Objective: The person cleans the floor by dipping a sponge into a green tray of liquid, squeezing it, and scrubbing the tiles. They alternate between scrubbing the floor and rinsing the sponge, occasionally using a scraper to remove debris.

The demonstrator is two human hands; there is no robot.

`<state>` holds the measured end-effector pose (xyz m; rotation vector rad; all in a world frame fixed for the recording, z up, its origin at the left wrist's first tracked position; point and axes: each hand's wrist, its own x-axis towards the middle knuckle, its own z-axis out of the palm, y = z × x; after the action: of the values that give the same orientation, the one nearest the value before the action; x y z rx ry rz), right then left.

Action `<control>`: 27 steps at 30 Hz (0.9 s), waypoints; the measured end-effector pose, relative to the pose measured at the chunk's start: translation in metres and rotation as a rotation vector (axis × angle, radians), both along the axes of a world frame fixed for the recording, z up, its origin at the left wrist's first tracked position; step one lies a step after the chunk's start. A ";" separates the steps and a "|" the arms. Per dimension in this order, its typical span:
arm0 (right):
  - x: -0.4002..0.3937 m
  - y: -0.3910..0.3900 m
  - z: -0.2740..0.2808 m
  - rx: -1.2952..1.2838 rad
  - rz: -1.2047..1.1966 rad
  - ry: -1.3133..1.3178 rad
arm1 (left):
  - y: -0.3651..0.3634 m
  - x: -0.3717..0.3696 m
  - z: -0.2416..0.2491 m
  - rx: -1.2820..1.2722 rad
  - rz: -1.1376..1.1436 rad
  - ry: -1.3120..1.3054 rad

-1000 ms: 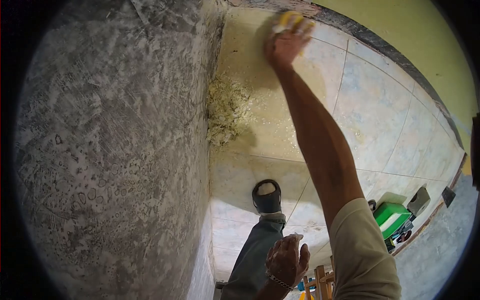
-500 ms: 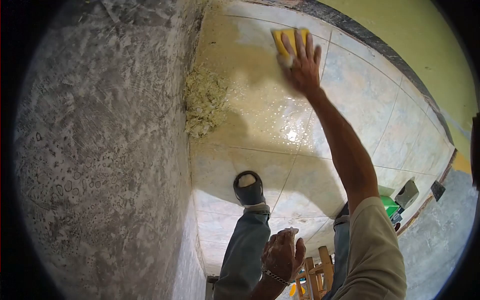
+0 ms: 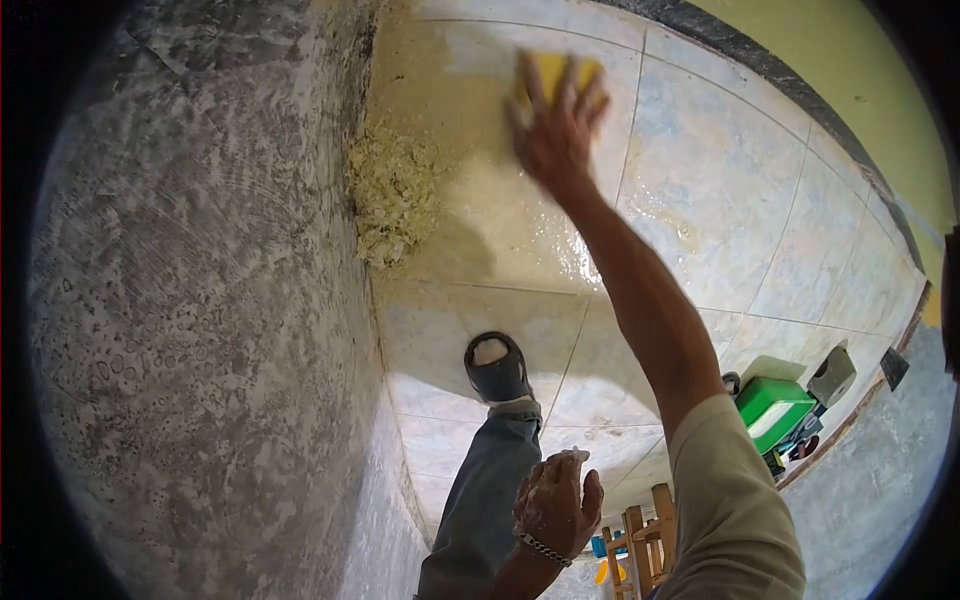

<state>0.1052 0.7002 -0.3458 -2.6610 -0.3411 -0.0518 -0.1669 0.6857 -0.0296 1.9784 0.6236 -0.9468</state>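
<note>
My right hand (image 3: 560,125) presses a yellow sponge (image 3: 568,72) onto the wet tiled floor (image 3: 510,215), its fingers spread over it and blurred by motion. Yellowish liquid and foam cover the tiles beside it. A heap of pale yellow shreds (image 3: 395,195) lies against the foot of the wall, left of that hand. My left hand (image 3: 556,500), smeared with whitish residue and wearing a chain bracelet, hangs near my knee. Its fingers are bent, and what lies inside them, if anything, is hidden.
A rough grey wall (image 3: 220,300) rises along the left. My foot in a black sandal (image 3: 497,372) stands on the tiles. At the right are a green box (image 3: 772,410) and a grey object (image 3: 830,376). Wooden furniture (image 3: 640,540) shows at the bottom.
My right hand and the sponge have moved left across the tiles. The view has shifted, so more of the green box shows. My left hand stays near my knee.
</note>
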 end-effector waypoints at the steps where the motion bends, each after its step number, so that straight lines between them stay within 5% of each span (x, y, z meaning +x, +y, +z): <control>1: 0.025 0.014 -0.008 0.031 0.042 -0.053 | -0.002 -0.006 -0.002 0.009 -0.007 -0.018; 6: 0.032 0.026 -0.017 -0.124 0.391 -0.093 | -0.012 -0.011 0.000 0.017 -0.037 -0.024; 10: -0.025 -0.043 -0.001 -0.238 0.515 0.055 | -0.016 -0.006 0.000 0.019 -0.031 -0.051; 18: -0.186 -0.219 0.003 -0.343 -0.209 0.276 | -0.024 -0.006 0.000 0.023 -0.035 -0.016; 22: -0.237 -0.176 -0.005 -0.257 -0.170 0.124 | -0.027 -0.009 -0.001 0.026 -0.051 -0.029; 27: -0.146 -0.071 0.005 -0.124 -0.165 0.094 | -0.032 -0.015 0.001 0.049 -0.093 0.004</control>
<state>-0.0407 0.6292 -0.3407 -2.7976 -0.0967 0.0450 -0.1818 0.6534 -0.0288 2.0642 0.5665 -1.0003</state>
